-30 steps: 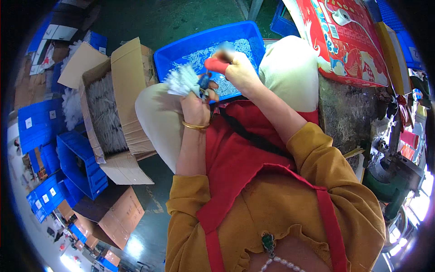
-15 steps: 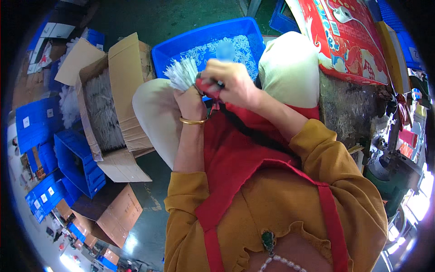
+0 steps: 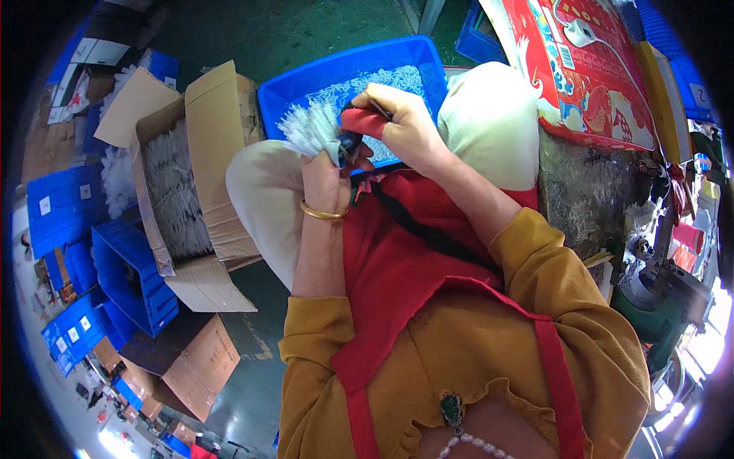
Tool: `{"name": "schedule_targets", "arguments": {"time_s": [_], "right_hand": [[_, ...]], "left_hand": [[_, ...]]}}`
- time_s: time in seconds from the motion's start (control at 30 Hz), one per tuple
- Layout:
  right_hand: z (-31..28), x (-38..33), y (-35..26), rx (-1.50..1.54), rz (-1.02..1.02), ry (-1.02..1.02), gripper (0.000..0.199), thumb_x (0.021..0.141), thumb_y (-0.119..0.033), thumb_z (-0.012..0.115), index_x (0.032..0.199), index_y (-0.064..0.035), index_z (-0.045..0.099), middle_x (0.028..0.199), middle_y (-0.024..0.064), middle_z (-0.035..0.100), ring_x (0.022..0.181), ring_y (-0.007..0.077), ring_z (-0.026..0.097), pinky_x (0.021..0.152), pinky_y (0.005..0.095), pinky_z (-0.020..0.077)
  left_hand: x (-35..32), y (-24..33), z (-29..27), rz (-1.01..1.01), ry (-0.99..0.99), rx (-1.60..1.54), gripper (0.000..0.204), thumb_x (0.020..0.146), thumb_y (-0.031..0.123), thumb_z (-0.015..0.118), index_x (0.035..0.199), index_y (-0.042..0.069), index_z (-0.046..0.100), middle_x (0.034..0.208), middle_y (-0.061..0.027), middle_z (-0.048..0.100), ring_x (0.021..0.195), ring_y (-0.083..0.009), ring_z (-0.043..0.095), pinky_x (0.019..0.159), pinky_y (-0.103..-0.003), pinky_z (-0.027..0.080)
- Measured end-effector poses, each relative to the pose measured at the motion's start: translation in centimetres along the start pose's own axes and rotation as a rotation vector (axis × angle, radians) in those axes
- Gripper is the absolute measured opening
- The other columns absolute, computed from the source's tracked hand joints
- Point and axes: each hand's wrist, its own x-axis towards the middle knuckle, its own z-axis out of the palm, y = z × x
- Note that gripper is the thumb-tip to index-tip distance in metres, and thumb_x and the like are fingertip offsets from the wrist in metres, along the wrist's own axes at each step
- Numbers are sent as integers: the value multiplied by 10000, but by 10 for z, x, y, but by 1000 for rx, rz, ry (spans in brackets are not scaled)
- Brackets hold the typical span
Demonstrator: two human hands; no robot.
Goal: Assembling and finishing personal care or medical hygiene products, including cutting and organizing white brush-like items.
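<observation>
The left hand [image 3: 325, 180] is raised in front of the chest, forearm running straight up from about 6 o'clock, wrist bent slightly inward and ringed by one gold bangle [image 3: 323, 213]. Its grip is closed around one bundle of thin white plastic pieces [image 3: 307, 128], which fans out above the fist toward 11 o'clock. The right hand [image 3: 405, 126] comes in from 4 o'clock, forearm slanting across the red apron [image 3: 405, 268], knuckles curled over and fingers folded down. Its grip is closed on a small red-handled tool [image 3: 362, 122]; the tool's dark tip meets the base of the bundle just at the left thumb, so the two hands touch there. How the tool's own end stands cannot be told, since the fingers cover it.

Both hands hover above the person's lap, over the near edge of one blue plastic bin [image 3: 306, 88] at 12 o'clock, which holds a loose layer of the same white pieces. At 9 o'clock stands one open cardboard box [image 3: 222, 183] packed with rows of white pieces, flaps spread. Further left, at 8 o'clock, sit several stacked blue crates [image 3: 130, 283], and at 7 o'clock one flattened brown carton [image 3: 202, 367] lies on the floor. At 1 o'clock a red printed box [image 3: 589, 76] rests on the surface.
</observation>
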Motion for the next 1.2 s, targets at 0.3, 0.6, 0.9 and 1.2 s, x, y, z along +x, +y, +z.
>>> {"name": "schedule_targets", "arguments": {"time_s": [0.3,0.6,0.9,1.2], "right_hand": [[-11,1,-5,566,507,-143,115,689,-178,606,707,-71,572,540,-32,439,436,32,312,403,190,211],[-1,-6,13,456,418,-277,149,731,-100,557,861,-41,514,707,2,493,587,85,473,508,188,396],[-3,-8,14,805,548,-317,137,755,-160,494,769,-24,485,723,136,563,549,196,561,533,316,490],[-2,-9,23,921,609,-285,95,704,-118,558,725,-52,493,694,80,555,466,107,475,383,174,290]], "left_hand": [[1,-3,-18,-238,-474,-503,262,785,196,400,887,-28,490,639,-98,471,507,-118,415,444,-229,329],[0,-6,-12,-87,-272,-576,240,776,204,425,877,1,504,665,-71,522,474,-109,418,418,-234,332],[-1,4,-15,-116,-369,-354,257,787,202,388,946,30,493,596,-81,462,475,-117,395,436,-237,316],[-2,12,-15,-157,-357,-157,262,803,239,382,877,1,466,568,-45,407,423,-82,343,386,-203,283]]}}
